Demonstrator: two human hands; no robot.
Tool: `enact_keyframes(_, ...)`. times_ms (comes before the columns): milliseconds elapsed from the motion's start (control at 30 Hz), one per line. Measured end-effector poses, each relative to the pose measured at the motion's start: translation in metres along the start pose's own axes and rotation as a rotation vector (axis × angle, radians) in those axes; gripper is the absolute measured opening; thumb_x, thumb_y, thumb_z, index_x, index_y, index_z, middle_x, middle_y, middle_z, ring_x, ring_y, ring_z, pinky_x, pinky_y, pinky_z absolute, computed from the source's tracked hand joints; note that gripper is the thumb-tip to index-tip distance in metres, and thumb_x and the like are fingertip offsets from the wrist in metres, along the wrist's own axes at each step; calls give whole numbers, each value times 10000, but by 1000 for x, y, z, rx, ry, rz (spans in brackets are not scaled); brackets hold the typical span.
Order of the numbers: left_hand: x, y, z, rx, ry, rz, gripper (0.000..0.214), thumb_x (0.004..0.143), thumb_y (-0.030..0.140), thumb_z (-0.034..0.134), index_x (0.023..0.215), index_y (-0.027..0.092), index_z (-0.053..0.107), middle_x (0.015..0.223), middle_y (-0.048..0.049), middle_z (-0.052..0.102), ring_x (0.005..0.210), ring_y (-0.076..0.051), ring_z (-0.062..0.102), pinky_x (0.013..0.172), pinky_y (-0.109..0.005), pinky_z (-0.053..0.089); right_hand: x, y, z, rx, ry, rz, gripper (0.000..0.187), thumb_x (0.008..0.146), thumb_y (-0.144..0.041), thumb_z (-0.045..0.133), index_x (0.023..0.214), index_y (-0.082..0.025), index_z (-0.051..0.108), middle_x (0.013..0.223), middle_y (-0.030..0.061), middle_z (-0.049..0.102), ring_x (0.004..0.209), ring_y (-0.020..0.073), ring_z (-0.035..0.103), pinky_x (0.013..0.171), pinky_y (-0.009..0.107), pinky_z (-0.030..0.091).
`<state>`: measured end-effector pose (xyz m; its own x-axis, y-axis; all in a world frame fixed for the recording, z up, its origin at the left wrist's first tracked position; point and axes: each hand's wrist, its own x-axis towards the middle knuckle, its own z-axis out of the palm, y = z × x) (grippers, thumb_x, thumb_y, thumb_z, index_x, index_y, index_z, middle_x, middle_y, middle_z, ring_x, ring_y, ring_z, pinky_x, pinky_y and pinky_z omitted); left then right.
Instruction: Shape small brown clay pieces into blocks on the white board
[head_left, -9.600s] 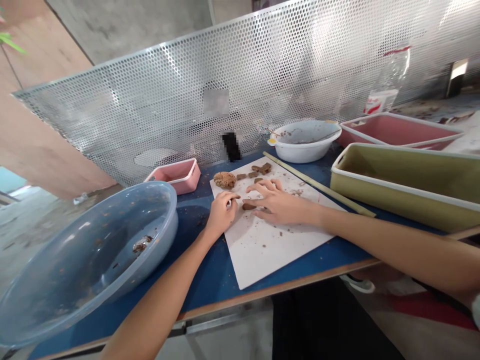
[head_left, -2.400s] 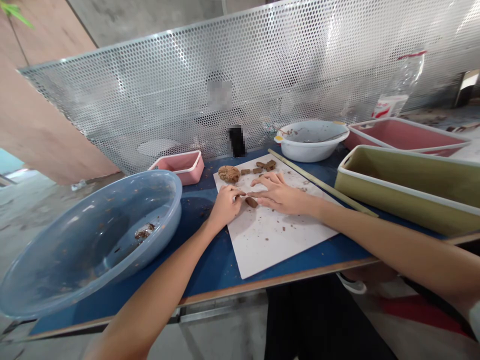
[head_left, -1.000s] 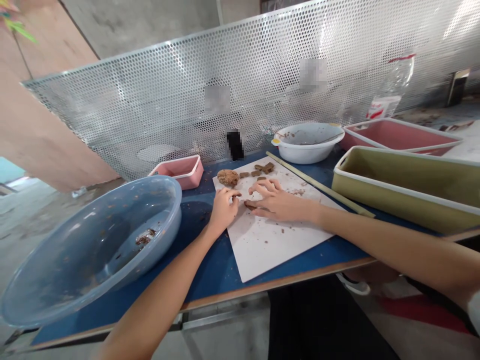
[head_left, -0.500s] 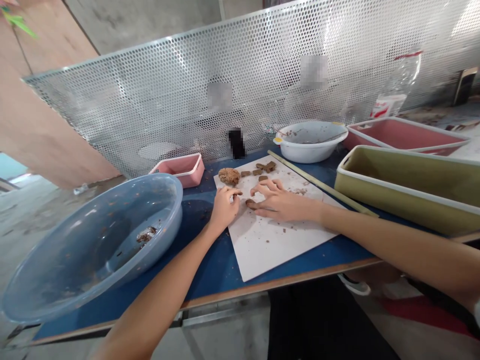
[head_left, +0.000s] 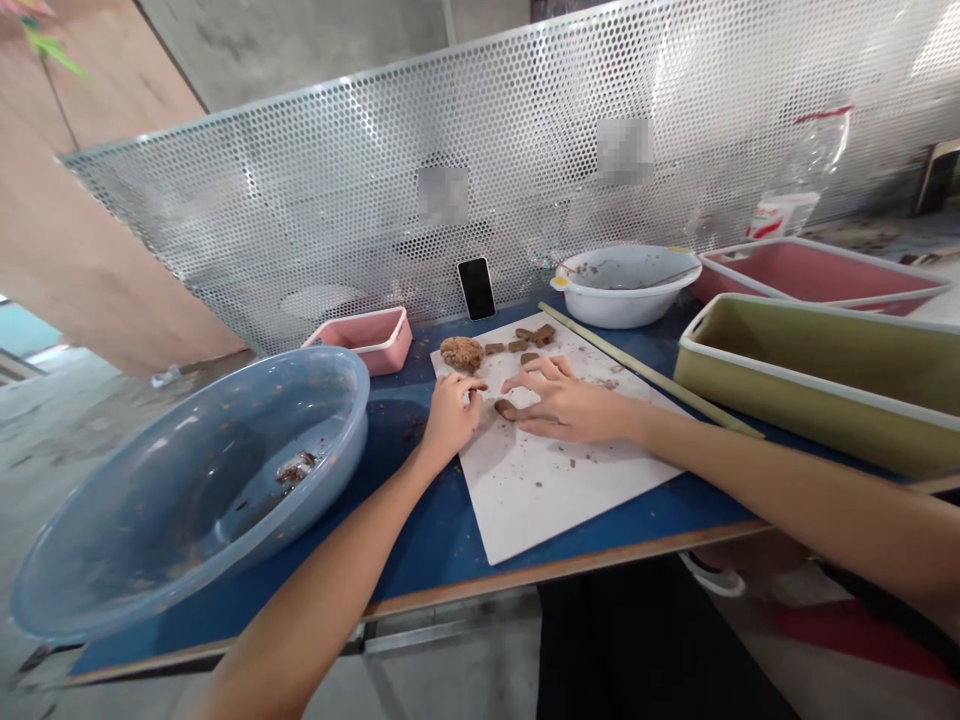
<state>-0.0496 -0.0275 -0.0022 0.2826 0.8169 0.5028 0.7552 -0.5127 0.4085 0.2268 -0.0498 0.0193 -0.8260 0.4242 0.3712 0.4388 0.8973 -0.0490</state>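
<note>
On a white board [head_left: 525,500], my left hand [head_left: 452,412] rests with thumb and index finger apart, their tips smeared brown. My right hand [head_left: 574,405] lies opposite, palm down, fingers spread. At its thumb tip is a brown clay-like patch [head_left: 505,409]; whether this is a loose bit or a coating, I cannot tell. Beyond the hands sits a rough lump of brown clay [head_left: 461,352]. Short clay pieces [head_left: 517,346] line up to its right, and a small heap of clay strips [head_left: 537,334] lies further back. Crumbs dot the board.
A large blue basin [head_left: 195,490] stands left, a small pink tray [head_left: 367,340] behind it. A phone [head_left: 477,288] leans on the perforated metal screen [head_left: 360,200]. Right are a pale stick [head_left: 645,368], a white basin [head_left: 626,305], a green trough [head_left: 810,390], a pink trough [head_left: 817,270] and a bottle [head_left: 799,180].
The whole view has shifted slightly. Both hands hold nearly the same pose and place on the board; nothing has visibly been picked up or put down.
</note>
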Motion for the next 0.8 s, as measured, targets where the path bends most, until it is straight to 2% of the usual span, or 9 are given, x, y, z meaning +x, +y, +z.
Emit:
enact_keyframes(100,0,0,0,11,2,0,310,1007,112,571,1070,206,860,1054,-87,784,1072,-279,703,1054,-448,570,0,0,0,-22,-7,-8,406,1187,-458,515,1230,-307,889,1651,107,575,1500,419,434,1214,708,363)
enact_keyframes(233,0,1,1,3,11,2,309,1001,105,576,1060,197,864,1047,-92,784,1069,-279,703,1055,-444,569,1,-1,1,-51,28,70,459,1198,-449,462,1519,-296,753,1626,175,569,1472,440,459,1142,707,440)
enact_keyframes(300,0,2,0,-4,16,-2,311,999,106,574,1055,196,866,1048,-95,786,1073,-280,701,1057,-444,570,2,-3,1,-58,25,109,481,1197,-461,459,1595,-317,688,1636,178,551,1474,450,463,1129,713,458)
enact_keyframes(500,1,2,0,-15,-3,-6,300,986,116,584,1034,212,864,1038,-88,783,1074,-282,698,1061,-450,573,2,-6,-1,8,-2,118,405,1180,-473,516,1443,-347,797,1682,124,541,1513,447,452,1142,694,480)
enact_keyframes(600,1,2,0,-15,-4,-9,309,995,119,570,1037,207,863,1021,-93,772,1063,-285,696,1055,-460,574,2,-7,-3,-51,23,143,433,1190,-478,481,1458,-333,789,1642,153,569,1489,464,471,1124,736,456)
enact_keyframes(700,1,3,-3,-14,-13,-19,300,996,124,576,1051,207,859,1028,-95,767,1065,-288,692,1065,-467,569,2,-8,-4,-54,41,154,458,1194,-475,458,1487,-314,772,1624,182,564,1466,456,484,1110,724,456)
enact_keyframes(800,4,4,-11,-73,-152,95,239,994,201,683,1163,222,850,1148,-97,771,1127,-292,686,1102,-467,558,1,-8,-5,4,3,119,419,1184,-490,493,1380,-336,830,1674,138,528,1485,432,465,1126,675,455)
